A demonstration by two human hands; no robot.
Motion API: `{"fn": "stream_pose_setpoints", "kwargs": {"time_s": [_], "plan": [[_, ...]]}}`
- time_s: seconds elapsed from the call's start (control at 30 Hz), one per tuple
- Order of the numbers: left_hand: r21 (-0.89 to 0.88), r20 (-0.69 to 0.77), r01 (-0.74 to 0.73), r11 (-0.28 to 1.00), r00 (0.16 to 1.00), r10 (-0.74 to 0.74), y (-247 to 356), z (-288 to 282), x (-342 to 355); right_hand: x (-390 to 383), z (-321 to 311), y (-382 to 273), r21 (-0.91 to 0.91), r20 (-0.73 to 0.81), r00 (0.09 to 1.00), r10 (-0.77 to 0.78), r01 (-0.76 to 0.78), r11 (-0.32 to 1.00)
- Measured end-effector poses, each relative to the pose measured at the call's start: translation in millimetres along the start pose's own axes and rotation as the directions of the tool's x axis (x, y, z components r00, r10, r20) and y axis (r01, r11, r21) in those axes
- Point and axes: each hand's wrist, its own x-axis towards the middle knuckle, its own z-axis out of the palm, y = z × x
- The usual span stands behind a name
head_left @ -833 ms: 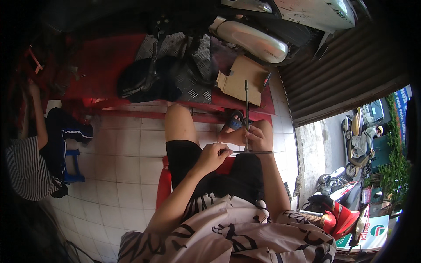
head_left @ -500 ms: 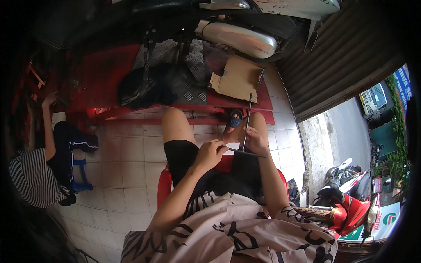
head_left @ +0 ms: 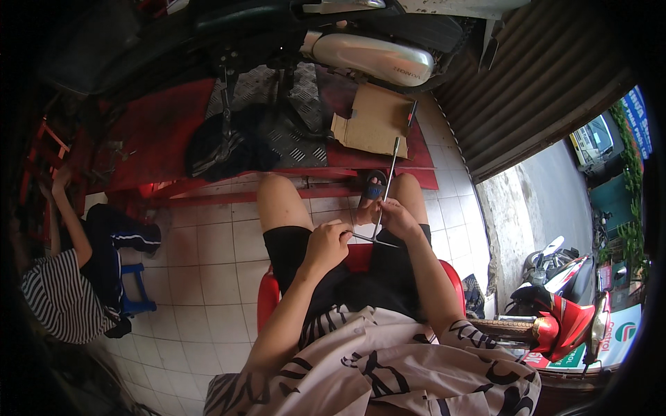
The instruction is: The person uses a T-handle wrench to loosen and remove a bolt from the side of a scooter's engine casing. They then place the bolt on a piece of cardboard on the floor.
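A metal T-handle wrench (head_left: 393, 168) is held above my lap, its long shaft pointing away from me and its crossbar nearest my body. My left hand (head_left: 329, 243) pinches the left end of the crossbar between thumb and fingers. Around the shaft, a little beyond the crossbar, the fingers of my right hand (head_left: 399, 220) are closed. The wrench's far tip reaches up in front of a flat piece of brown cardboard (head_left: 374, 123). My black shorts (head_left: 291, 243) and bare knees lie beneath both hands.
A motorbike with a silver exhaust cover (head_left: 371, 59) stands on a red lift platform (head_left: 156, 128) ahead. Dark cloth (head_left: 239, 142) lies there. At left, a person in a striped shirt (head_left: 62, 298) works by a blue stool (head_left: 139, 290). A red motorbike (head_left: 565, 322) stands right.
My right hand has shifted slightly left on the shaft, and the wrench has turned a little, its crossbar now looking shorter. My left hand stays at the crossbar's end. The whole view has shifted slightly.
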Motion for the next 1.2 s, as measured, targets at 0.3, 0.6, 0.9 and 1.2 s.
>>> {"fn": "stream_pose_setpoints", "kwargs": {"time_s": [0.3, 0.6, 0.9, 1.2], "plan": [[0.035, 0.014, -0.011, 0.999, 1.000, 0.011, -3, -2, -2, -8, 16, -5, -0.138, -0.195, 0.981, -0.003, -0.025, 0.990], [-0.309, -0.021, -0.119, 0.944, 0.993, 0.118, 3, -7, 8, -4, 32, -31, -0.360, -0.344, 0.938, -0.032, -0.100, 0.928], [-0.948, -0.023, 0.013, 0.318, 0.994, -0.111, -2, -25, 14, 78, 94, -71, -0.324, -0.222, 0.974, 0.035, -0.108, 0.940], [-0.728, -0.416, -0.219, 0.650, 0.894, -0.165, 26, -50, 62, 180, 139, -97, -0.423, -0.044, 0.999, -0.018, -0.003, 0.906]]}}
